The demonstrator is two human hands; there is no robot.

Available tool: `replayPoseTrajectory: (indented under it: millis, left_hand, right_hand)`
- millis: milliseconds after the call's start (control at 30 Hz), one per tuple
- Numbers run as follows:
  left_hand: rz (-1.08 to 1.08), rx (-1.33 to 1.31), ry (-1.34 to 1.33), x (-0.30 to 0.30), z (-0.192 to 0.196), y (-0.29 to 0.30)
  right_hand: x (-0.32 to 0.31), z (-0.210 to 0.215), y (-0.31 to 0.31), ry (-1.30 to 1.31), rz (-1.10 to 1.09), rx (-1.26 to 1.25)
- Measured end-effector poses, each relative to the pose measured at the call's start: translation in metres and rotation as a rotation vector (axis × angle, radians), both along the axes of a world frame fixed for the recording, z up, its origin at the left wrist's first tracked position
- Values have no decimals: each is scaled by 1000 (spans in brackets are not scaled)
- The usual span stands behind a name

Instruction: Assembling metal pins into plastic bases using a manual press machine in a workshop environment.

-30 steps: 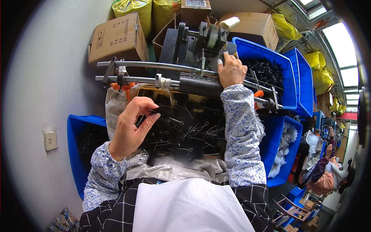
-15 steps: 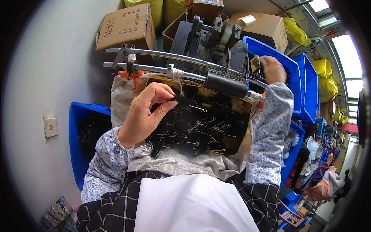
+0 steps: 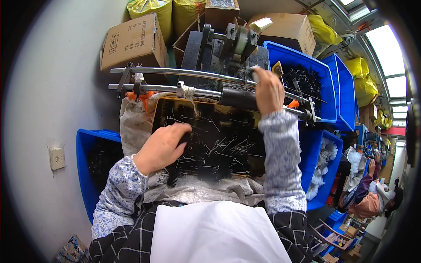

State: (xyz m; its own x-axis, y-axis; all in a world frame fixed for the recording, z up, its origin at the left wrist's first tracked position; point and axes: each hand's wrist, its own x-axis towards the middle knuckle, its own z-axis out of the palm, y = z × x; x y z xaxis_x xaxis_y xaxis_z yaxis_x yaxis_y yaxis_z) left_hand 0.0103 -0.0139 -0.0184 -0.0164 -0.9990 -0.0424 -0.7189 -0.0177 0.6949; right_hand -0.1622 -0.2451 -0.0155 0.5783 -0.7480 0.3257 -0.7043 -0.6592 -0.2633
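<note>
My left hand (image 3: pixel 161 148) hovers over the left part of a dark tray (image 3: pixel 175 104), palm down. Its thumb and bent forefinger are apart, with nothing visible between them. Scattered over the tray lie several thin wire pieces with looped ends (image 3: pixel 210 166); some appear to carry dark bristles. My right hand (image 3: pixel 269 91) is raised at the metal bars (image 3: pixel 175 72), beside a thin upright rod on the machine (image 3: pixel 219 55). Its fingers are curled together and slightly blurred, with a white patch at one fingertip. What they hold, if anything, is hidden. A black roller (image 3: pixel 237 98) lies below that hand.
A blue bin of dark wire pieces (image 3: pixel 302 81) stands at the far right. Another blue bin (image 3: pixel 313 171) holds white bristly pieces; a third (image 3: pixel 85 162) stands left by the wall. Cardboard boxes (image 3: pixel 131 44) sit behind. A co-worker (image 3: pixel 372 197) is farther off right.
My right hand has moved left from the far-right blue bin to the bars by the machine. My left hand has lowered toward the tray, and its thumb and forefinger have parted. The view has shifted slightly.
</note>
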Motion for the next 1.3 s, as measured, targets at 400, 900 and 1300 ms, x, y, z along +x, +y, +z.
replayPoseTrajectory:
  millis: [400,900,1300]
  left_hand:
    - [-271,250,-472,-7,-7,-1]
    - [-179,46,-294,4,13,-1]
    - [-328,215,-612,-13,-2,-1]
  right_hand:
    - [16,-31,-54,105,-104,14]
    - [-4,-25,-46,221,-271,93]
    - [49,-22,-19,219,-212,54]
